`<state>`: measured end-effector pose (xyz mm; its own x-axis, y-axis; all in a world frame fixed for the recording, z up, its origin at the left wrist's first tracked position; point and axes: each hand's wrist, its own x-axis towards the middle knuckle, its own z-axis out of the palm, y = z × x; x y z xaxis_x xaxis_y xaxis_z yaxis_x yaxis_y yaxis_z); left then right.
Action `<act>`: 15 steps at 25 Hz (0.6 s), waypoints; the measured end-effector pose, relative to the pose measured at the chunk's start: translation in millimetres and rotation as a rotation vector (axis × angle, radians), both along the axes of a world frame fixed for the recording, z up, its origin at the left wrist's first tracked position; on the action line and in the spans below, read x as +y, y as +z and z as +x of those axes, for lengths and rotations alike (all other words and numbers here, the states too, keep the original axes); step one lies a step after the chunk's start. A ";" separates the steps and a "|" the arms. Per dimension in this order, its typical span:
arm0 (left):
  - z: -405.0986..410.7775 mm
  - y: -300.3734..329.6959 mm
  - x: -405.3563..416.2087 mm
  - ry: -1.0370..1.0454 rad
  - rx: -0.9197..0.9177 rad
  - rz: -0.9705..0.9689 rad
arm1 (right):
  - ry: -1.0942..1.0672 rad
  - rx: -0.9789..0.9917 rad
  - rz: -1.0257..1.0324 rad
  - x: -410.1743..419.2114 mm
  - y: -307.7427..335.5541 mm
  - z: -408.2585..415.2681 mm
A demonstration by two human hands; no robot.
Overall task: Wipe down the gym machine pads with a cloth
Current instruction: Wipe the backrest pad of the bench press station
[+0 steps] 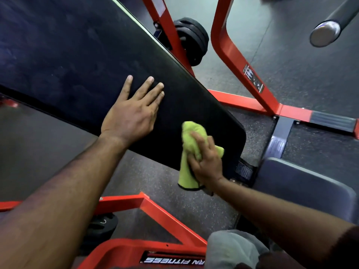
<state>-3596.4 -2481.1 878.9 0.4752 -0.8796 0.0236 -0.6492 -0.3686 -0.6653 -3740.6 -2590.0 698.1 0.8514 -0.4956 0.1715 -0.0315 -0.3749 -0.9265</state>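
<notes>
A person's two hands work on the long black back pad (81, 55) of a red-framed gym bench. The left hand (132, 111) lies flat on the pad, fingers straight and spread, palm down on the vinyl. Just beside it, toward the pad's rounded lower corner, the right hand (206, 160) grips a bunched lime-green cloth (191, 144), fingers curled round it and pressing it against the pad's surface; a loose end of the cloth with a dark hem hangs off the pad's edge below that hand. Beyond the hands, the red frame (231, 55) rises from a speckled dark rubber floor (291, 45), with a stack of black weight plates (191, 39) behind the far edge of the pad. To the right of the right hand sits a dark seat pad (303, 183). Well above that, a blurred bar end (325, 33) with a silver cap juts into view. Near the person's forearms, another red frame member carries a label with part of the word "FITNESS".
</notes>
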 end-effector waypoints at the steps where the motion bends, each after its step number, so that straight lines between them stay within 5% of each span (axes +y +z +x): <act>1: 0.2 -0.2 -0.3 0.000 -0.002 0.005 | -0.097 0.061 0.103 -9.4 -3.3 6.9; 5: 3.1 0.9 -1.6 0.013 -0.010 0.018 | -0.412 0.178 0.329 -51.6 60.5 111.8; 8: 1.6 2.0 -1.9 -0.001 0.012 0.038 | -0.321 0.035 0.159 -23.7 111.1 130.9; 12: 0.1 2.9 -3.3 0.016 -0.004 0.039 | -0.101 -0.076 0.017 21.8 52.8 38.6; 15: -1.2 5.0 -4.1 0.031 -0.027 0.179 | -0.147 0.129 0.087 -3.5 8.1 17.6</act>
